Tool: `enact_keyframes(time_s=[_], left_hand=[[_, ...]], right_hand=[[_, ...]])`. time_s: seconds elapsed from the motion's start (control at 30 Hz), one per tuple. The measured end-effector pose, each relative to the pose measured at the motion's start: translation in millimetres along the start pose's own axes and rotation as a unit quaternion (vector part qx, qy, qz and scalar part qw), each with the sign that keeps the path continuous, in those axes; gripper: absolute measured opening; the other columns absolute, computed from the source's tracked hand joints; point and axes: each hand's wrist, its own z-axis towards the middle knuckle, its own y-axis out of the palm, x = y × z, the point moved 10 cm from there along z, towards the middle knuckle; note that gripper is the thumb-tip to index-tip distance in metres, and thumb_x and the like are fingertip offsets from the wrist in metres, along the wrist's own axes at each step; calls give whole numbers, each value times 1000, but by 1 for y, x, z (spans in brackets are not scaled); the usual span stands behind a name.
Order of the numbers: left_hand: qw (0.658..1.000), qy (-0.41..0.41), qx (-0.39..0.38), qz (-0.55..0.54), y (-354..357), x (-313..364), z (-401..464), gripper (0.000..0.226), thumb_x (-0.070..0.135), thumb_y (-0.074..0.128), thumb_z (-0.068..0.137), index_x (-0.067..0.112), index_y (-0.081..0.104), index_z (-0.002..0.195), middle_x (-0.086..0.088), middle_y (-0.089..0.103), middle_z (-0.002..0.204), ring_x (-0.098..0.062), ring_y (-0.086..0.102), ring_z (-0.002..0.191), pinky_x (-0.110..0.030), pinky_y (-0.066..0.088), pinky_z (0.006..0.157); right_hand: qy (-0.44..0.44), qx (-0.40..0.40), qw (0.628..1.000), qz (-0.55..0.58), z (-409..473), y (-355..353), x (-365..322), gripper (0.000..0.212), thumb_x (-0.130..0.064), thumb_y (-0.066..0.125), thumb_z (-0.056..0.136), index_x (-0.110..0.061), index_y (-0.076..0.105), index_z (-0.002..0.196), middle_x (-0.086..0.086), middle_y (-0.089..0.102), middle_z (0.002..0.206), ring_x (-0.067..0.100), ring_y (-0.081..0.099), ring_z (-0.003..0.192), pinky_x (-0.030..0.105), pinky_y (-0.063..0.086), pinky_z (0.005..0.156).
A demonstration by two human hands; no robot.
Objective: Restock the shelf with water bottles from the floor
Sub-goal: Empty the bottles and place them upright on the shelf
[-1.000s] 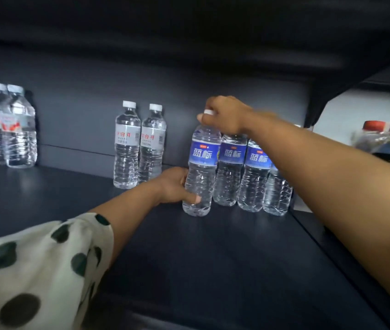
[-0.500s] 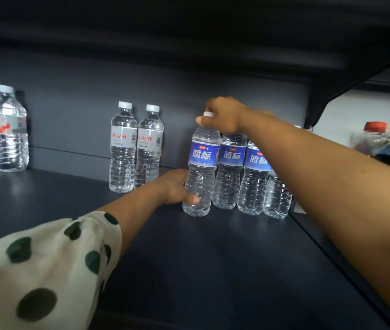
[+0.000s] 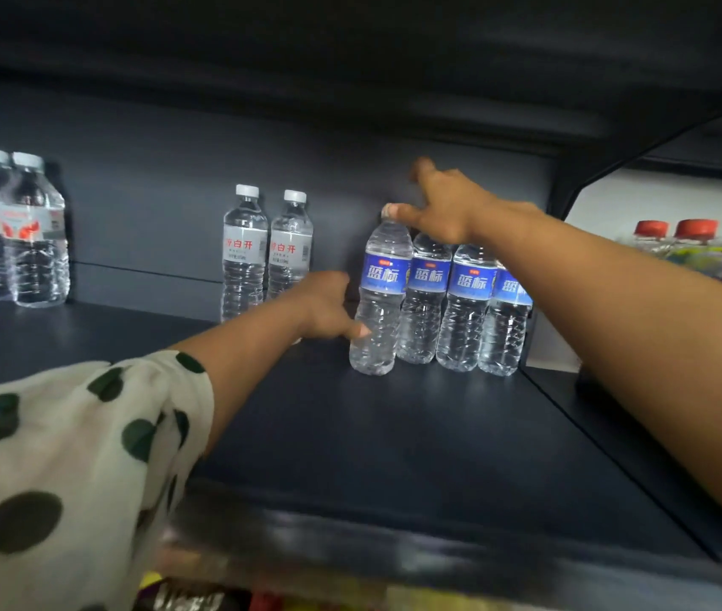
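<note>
The right hand (image 3: pixel 443 209) hung over the cap of the leftmost clear plastic water bottle with a blue label (image 3: pixel 380 297), fingers spread and loosened, thumb touching the cap. The left hand (image 3: pixel 328 308) rested against that bottle's lower body, thumb touching it, not wrapped around. The bottle stood upright on the dark shelf (image 3: pixel 394 434), touching three matching bottles (image 3: pixel 465 302) to its right.

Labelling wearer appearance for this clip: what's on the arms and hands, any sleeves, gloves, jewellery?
Left arm: loose white sleeve with dark green polka dots, ending near the elbow. Right arm bare as far as the frame shows. Left hand and right hand bare: no gloves, rings or watch visible.
</note>
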Motion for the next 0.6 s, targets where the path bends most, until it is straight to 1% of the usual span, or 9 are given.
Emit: enact_keyframes(time_s=[0.07,0.13,0.2,0.27,0.33,0.43,0.53,0.6], left_hand=[[1000,19,16,12,-20,6,-24,70,25,78,78,-1,45,134,-15,56,130,-29,55,118,-35,45,100],[998,40,33,20,-40,7,-55,65,24,78,77,-1,50,130,-17,58,126,-30,57,114,-40,46,98],[996,68,42,26,-57,5,-89,59,24,78,77,2,54,126,-15,60,124,-29,58,111,-40,47,96],[994,103,38,26,-69,3,-130,57,22,76,78,6,54,128,-11,59,126,-28,57,113,-37,47,97],[990,137,30,33,-78,-2,-175,54,20,75,78,11,55,128,-7,61,125,-26,57,115,-35,46,98],[985,172,4,34,-83,-20,-237,47,15,75,76,11,60,121,-7,65,115,-26,60,109,-36,49,94],[983,174,-29,51,-73,-47,-286,41,14,73,75,13,64,114,-6,68,110,-25,63,103,-35,51,90],[983,168,-60,45,-59,-66,-316,37,16,74,73,15,65,110,-4,70,105,-24,64,98,-33,52,87]], right_hand=[[6,0,1000,-21,-30,-6,-13,63,-47,54,92,-6,34,136,24,52,127,40,50,117,39,42,93],[11,0,999,-42,-66,-12,-35,54,-40,55,92,-6,39,130,24,56,120,39,52,112,38,42,86],[20,1,998,-55,-106,-16,-64,49,-37,56,92,-7,42,128,23,58,116,39,53,109,36,41,82],[26,-4,998,-53,-149,-15,-98,47,-36,56,91,-8,43,126,22,60,112,39,55,105,38,43,83],[30,-22,999,-39,-188,-7,-133,44,-35,57,91,-9,44,124,21,62,107,38,57,101,40,46,82],[37,-46,998,-11,-242,5,-182,42,-30,59,89,-9,45,123,18,63,103,35,58,98,38,45,79],[40,-75,996,-3,-288,30,-220,43,-34,60,88,-12,45,123,13,65,102,33,58,100,36,43,79],[35,-99,994,3,-314,57,-241,42,-32,60,87,-12,44,120,14,65,104,35,58,101,37,43,77]])
